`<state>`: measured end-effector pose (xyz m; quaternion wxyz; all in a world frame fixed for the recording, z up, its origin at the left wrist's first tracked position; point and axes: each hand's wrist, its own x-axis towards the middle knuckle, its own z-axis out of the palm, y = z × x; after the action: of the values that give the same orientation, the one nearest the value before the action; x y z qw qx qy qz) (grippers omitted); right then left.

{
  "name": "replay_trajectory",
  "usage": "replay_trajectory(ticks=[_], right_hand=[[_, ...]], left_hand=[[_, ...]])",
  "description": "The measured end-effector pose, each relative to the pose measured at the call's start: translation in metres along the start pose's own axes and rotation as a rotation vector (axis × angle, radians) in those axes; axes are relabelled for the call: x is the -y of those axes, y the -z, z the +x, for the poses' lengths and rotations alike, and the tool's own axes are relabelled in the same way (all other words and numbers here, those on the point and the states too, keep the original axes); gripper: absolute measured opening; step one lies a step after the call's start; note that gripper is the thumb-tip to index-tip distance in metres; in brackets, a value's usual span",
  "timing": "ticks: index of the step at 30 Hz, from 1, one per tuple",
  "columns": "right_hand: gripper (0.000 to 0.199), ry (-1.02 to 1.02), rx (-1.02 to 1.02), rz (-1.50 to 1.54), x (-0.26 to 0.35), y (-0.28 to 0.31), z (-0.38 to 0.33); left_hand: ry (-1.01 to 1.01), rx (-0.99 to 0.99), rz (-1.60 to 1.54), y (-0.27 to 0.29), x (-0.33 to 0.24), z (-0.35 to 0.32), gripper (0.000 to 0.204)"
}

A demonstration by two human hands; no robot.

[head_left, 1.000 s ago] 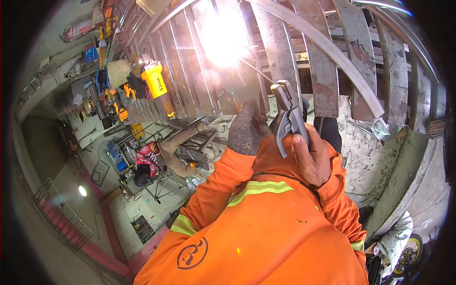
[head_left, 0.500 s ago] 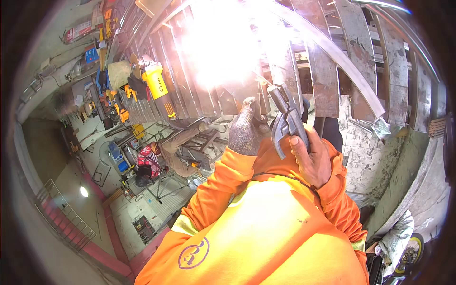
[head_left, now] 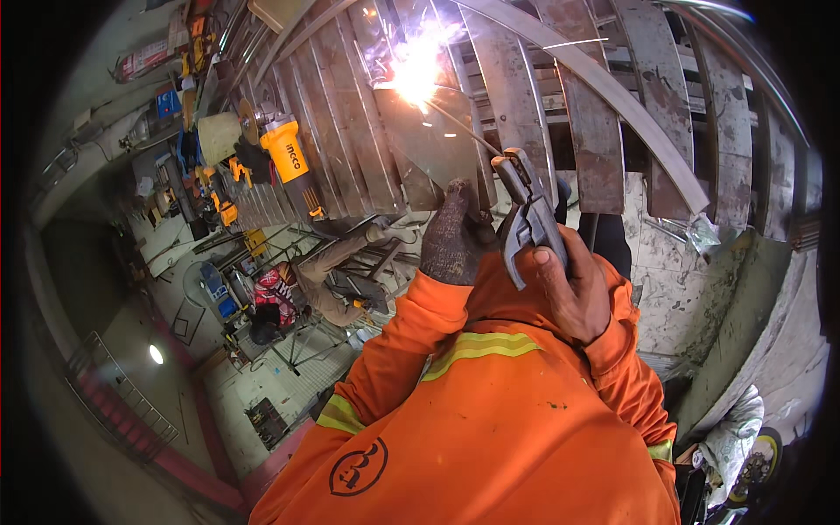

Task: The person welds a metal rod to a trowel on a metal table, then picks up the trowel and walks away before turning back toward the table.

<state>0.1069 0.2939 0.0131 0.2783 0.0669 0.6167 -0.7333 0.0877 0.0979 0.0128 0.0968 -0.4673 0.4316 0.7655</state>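
My bare right hand (head_left: 576, 284) is wrapped round a dark electrode holder (head_left: 532, 206). From its jaws a thin welding rod (head_left: 464, 129) slants up and left to a bright arc (head_left: 415, 74) with sparks. The arc burns at the far edge of a flat metal plate (head_left: 426, 138), which lies on the slatted steel bench. In a grey knitted glove, my left hand (head_left: 452, 234) pinches the plate's near corner; part of its fingers is hidden. Glare covers the spot where rod and plate meet.
A yellow angle grinder (head_left: 287, 153) lies left of the plate on the bench slats (head_left: 593, 166). A curved metal strip (head_left: 626, 105) crosses the slats to the right. At lower left, another person (head_left: 278, 293) works low near the floor among metal frames and tools.
The glare has shrunk from a wide white blaze to a small arc, so the plate and rod now show clearly. Both hands have hardly moved.
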Motion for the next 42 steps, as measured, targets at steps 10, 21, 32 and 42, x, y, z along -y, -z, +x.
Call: replay_trajectory(ticks=[10, 21, 32, 42], right_hand=[[0.034, 0.016, -0.012, -0.033, -0.001, -0.001, 0.001], [0.037, 0.026, -0.046, -0.042, 0.004, 0.002, -0.004], [0.036, 0.052, -0.047, -0.095, 0.002, 0.000, -0.002], [0.038, -0.014, -0.018, -0.112, 0.005, -0.001, -0.001]], left_hand=[[0.005, -0.010, 0.024, -0.006, -0.004, -0.003, 0.017], [0.015, 0.016, -0.027, -0.003, -0.003, -0.001, 0.017], [-0.006, -0.013, -0.006, -0.001, 0.000, 0.000, 0.019], [0.060, 0.026, -0.053, 0.013, 0.008, 0.012, 0.023]])
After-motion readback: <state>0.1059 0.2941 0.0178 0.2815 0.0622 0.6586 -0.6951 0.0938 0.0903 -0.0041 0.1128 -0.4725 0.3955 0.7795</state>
